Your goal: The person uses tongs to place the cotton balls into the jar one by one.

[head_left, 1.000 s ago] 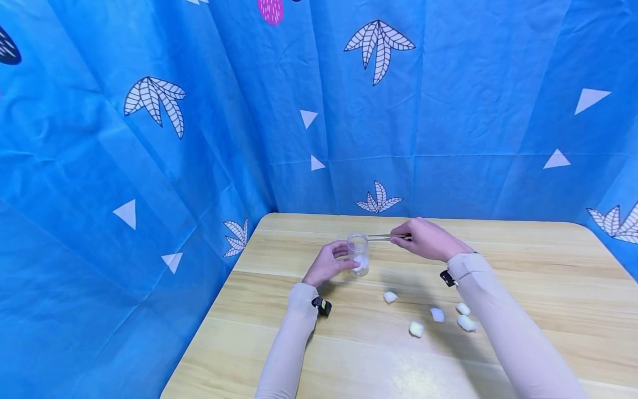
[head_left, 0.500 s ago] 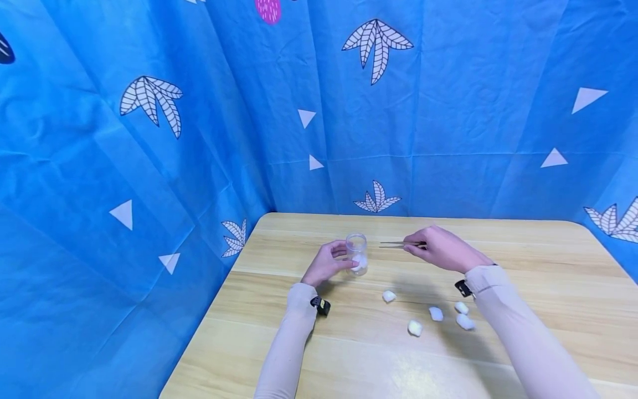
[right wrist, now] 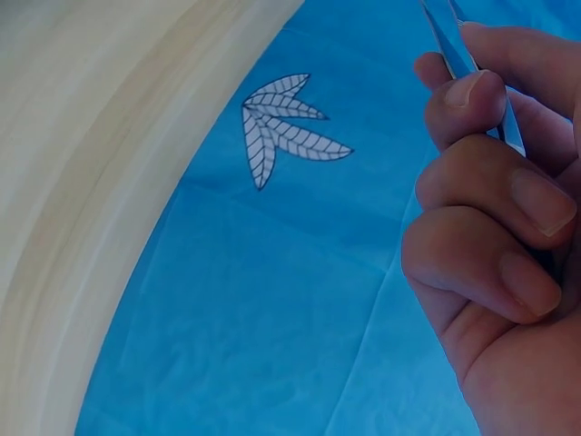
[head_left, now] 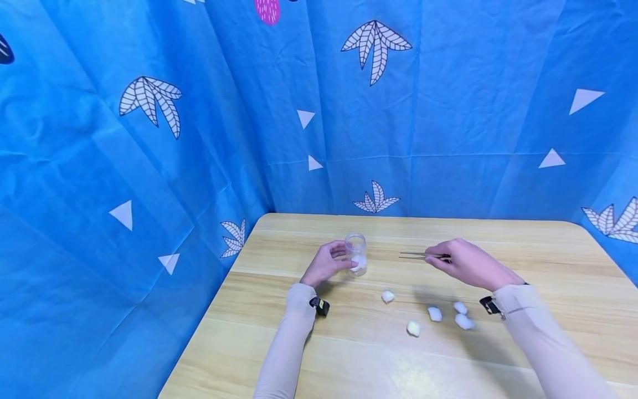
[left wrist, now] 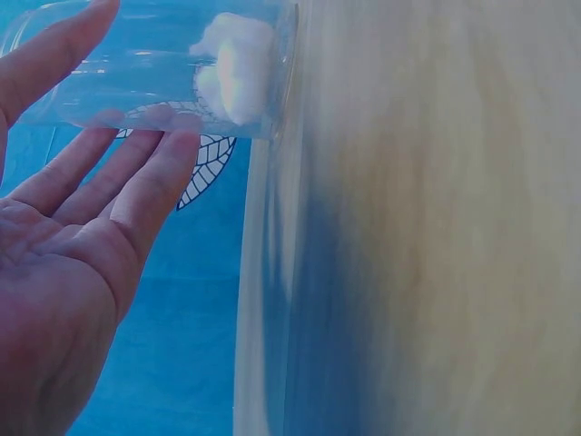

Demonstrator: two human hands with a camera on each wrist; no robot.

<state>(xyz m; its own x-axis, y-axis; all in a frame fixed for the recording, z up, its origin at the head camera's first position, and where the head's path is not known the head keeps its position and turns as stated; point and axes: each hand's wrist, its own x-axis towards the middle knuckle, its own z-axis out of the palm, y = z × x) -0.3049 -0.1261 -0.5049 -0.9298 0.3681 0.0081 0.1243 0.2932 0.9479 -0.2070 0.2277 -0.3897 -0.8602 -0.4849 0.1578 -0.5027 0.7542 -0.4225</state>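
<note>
My left hand [head_left: 325, 264] holds a clear, open-topped jar [head_left: 356, 244] upright on the table, thumb on one side and fingers on the other. White cotton balls [left wrist: 234, 68] lie at the bottom of the jar; how many, I cannot tell. To the right of the jar, my right hand [head_left: 466, 262] pinches metal tweezers [head_left: 413, 255] above the table. Their slightly parted tips point left toward the jar, with nothing between them. In the right wrist view the fingers [right wrist: 486, 182] curl round the tweezers [right wrist: 449, 36].
Several loose cotton balls lie on the wooden table [head_left: 239, 343] in front of the jar: one nearest it [head_left: 387, 296], others further right, including a cotton ball [head_left: 464, 321] below my right forearm. A blue patterned curtain [head_left: 319, 111] hangs behind and to the left.
My right hand has drawn the tweezers away from the jar's mouth, to the right and slightly toward me. The left hand and jar have stayed in place.
</note>
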